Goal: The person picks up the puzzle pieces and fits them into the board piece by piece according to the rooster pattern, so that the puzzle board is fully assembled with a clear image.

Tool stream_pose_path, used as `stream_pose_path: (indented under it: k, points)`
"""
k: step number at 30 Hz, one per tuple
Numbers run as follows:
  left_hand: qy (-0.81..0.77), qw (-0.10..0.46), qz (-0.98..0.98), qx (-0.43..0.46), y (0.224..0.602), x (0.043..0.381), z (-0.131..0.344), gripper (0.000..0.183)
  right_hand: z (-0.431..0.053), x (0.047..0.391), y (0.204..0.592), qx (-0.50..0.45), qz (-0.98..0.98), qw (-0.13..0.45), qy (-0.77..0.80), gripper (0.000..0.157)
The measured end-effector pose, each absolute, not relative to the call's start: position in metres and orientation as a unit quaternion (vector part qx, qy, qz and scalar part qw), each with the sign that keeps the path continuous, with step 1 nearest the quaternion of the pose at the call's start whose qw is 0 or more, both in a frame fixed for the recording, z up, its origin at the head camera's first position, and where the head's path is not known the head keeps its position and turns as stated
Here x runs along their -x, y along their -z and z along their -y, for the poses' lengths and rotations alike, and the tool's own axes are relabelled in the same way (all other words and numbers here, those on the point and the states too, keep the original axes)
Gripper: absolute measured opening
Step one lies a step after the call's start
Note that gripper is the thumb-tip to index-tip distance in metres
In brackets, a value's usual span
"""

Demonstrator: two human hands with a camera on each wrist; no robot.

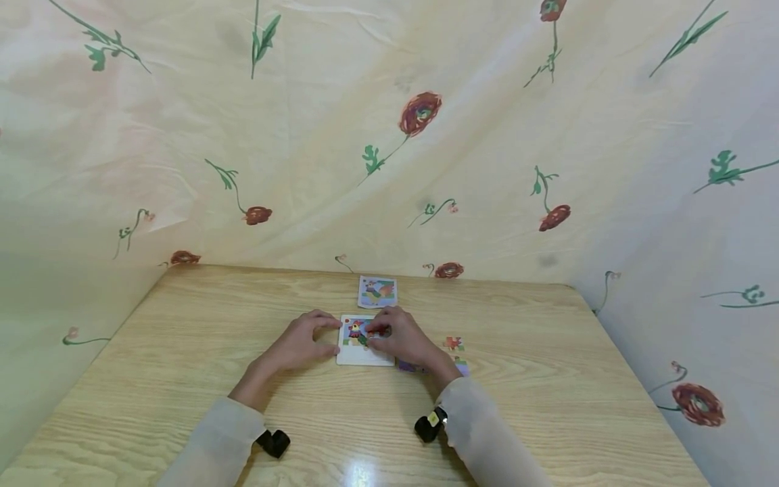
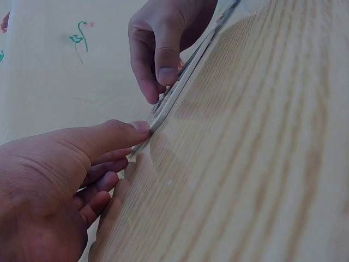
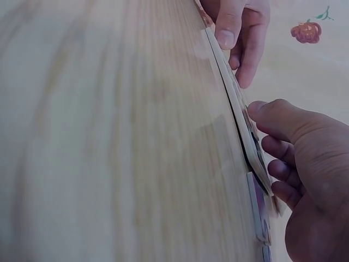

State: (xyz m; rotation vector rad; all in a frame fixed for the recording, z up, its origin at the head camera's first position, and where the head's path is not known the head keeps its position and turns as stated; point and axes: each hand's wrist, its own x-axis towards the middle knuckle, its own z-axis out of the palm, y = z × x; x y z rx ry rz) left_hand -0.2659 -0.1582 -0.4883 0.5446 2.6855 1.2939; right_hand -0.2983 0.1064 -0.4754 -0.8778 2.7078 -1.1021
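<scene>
A white puzzle board (image 1: 365,358) lies on the table, with a colourful rooster picture (image 1: 355,330) partly laid in its upper left. My left hand (image 1: 304,341) rests at the board's left edge, thumb and fingertips apart and touching the rim. Over the picture, my right hand (image 1: 398,336) bends its thumb and fingers down around a small puzzle piece (image 1: 380,333), largely covered by the fingers. In the left wrist view, my left thumb (image 2: 136,128) lies on the board's corner. The right thumb (image 3: 259,109) is close to the board's surface in the right wrist view.
Behind the board lies a printed card (image 1: 378,292) with the rooster picture. Loose pieces sit right of the board: an orange one (image 1: 453,343) and purple ones (image 1: 409,366), partly under my right forearm. A flowered cloth (image 1: 341,169) hangs behind the wooden table (image 1: 231,318).
</scene>
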Motion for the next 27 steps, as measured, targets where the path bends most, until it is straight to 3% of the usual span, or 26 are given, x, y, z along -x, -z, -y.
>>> stream_pose_path:
  k: [27]
  points:
    - [-0.432,0.056,-0.883,-0.177,0.488,0.264,0.158,0.047,-0.117,0.293,0.467,0.291,-0.892,0.034,0.345,0.014]
